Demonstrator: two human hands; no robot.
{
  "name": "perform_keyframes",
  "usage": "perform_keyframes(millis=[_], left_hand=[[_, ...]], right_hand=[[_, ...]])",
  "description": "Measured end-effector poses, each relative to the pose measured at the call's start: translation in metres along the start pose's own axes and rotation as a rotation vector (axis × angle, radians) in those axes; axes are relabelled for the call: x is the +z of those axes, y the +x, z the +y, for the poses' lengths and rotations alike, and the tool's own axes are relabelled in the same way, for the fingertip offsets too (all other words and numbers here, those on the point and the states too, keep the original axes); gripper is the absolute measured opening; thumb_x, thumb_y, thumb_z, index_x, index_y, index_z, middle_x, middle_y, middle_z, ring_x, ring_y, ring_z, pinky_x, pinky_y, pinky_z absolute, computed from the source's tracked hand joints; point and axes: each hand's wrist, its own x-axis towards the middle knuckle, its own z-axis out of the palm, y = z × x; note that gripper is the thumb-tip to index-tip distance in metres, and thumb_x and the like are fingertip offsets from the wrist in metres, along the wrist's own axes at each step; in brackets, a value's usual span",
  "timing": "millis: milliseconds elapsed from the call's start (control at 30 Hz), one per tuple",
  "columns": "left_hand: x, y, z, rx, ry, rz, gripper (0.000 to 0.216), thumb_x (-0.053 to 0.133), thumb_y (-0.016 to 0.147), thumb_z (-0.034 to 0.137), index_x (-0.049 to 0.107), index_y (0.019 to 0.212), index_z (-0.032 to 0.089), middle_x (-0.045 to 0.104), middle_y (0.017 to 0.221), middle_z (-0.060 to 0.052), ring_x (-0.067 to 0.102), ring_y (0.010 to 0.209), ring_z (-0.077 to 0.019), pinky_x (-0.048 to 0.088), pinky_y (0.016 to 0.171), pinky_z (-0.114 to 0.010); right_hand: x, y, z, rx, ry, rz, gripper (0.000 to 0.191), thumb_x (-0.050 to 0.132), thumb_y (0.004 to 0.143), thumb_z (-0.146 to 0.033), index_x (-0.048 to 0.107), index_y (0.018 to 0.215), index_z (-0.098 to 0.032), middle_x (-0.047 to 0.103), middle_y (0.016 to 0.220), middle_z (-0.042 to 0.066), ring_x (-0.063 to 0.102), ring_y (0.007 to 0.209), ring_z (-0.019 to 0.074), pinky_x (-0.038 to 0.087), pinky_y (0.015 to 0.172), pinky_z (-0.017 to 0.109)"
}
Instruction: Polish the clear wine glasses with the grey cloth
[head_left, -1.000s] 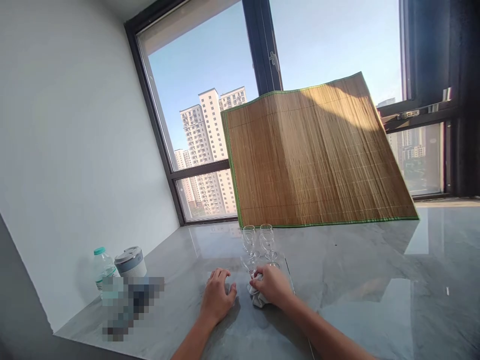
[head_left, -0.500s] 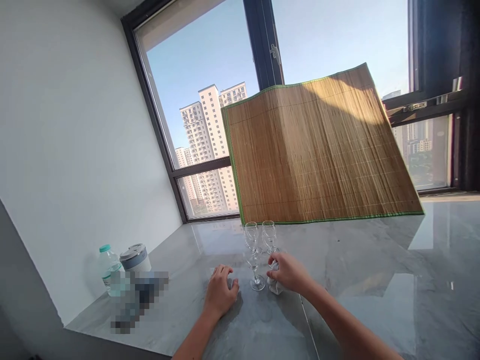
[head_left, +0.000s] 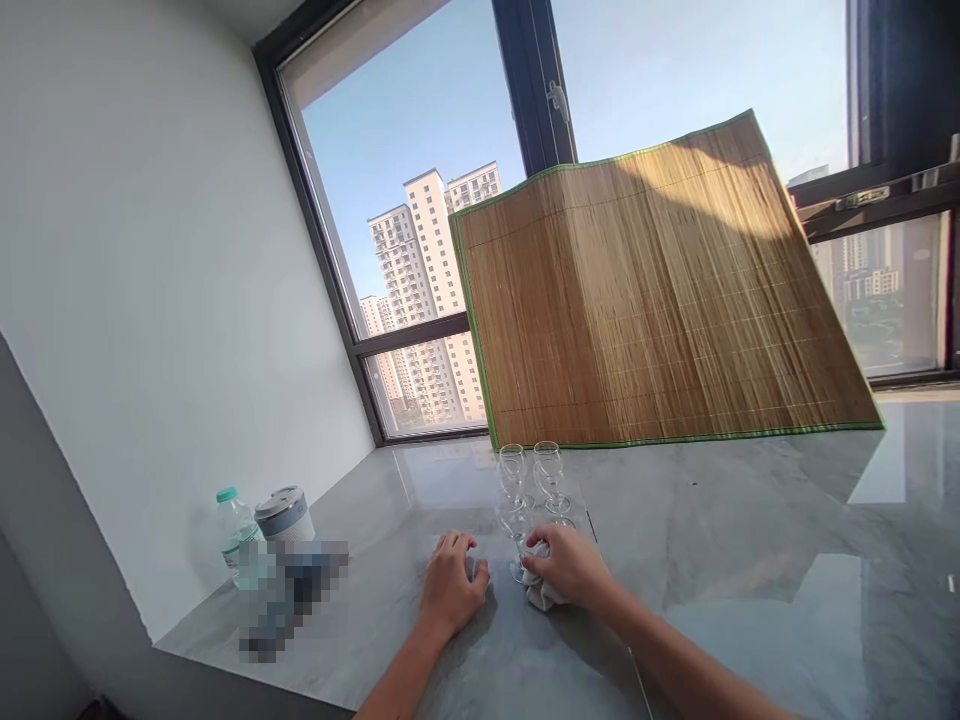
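Note:
Several clear stemmed glasses stand close together on the grey marble-look counter. A back left glass and a back right glass show their bowls, and a front glass stands nearer me. My right hand is closed on a crumpled white cloth, just right of the front glass's stem. A faint clear rim shows behind its knuckles. To the left of the glasses, my left hand rests with curved fingers and thumb apart. Whether anything clear sits between them is hard to make out.
On the left stand a clear bottle with a green cap and a lidded grey-white cup, beside a blurred-out dark item. A bamboo mat leans against the window behind the glasses. The white wall borders the counter.
My right hand and the cloth have come slightly nearer me and closer to the front glass, now covering part of its foot. The whole view has shifted a little; my left hand keeps its pose.

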Motion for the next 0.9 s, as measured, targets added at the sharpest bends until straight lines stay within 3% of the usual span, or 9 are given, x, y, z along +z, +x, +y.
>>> perform_keyframes(millis=[167,433,900], left_hand=[[0.0,0.0,0.002,-0.005,0.011,-0.011,0.016,0.051,0.083,0.026,0.061,0.095,0.021,0.06,0.099,-0.006,0.056,0.098,-0.0225,0.042,0.086,-0.033],[0.001,0.0,0.001,-0.023,0.015,-0.025,0.016,0.052,0.083,0.027,0.061,0.095,0.021,0.06,0.1,-0.005,0.055,0.098,-0.0215,0.042,0.087,-0.032],[0.0,0.002,0.004,-0.046,0.032,-0.033,0.016,0.052,0.083,0.025,0.061,0.095,0.02,0.061,0.1,-0.006,0.056,0.098,-0.0204,0.041,0.087,-0.031]], right_hand=[[0.013,0.002,-0.014,0.02,0.018,0.028,0.016,0.065,0.078,-0.035,0.076,0.081,-0.024,0.076,0.086,0.007,0.069,0.084,0.025,0.039,0.064,0.029],[0.015,0.006,-0.012,0.083,0.012,0.087,0.02,0.059,0.081,-0.035,0.075,0.085,-0.023,0.076,0.088,0.01,0.069,0.085,0.0285,0.038,0.063,0.03],[0.012,0.008,-0.009,0.059,0.033,0.073,0.02,0.058,0.084,-0.035,0.074,0.085,-0.022,0.075,0.088,0.008,0.068,0.088,0.0269,0.039,0.067,0.03]])
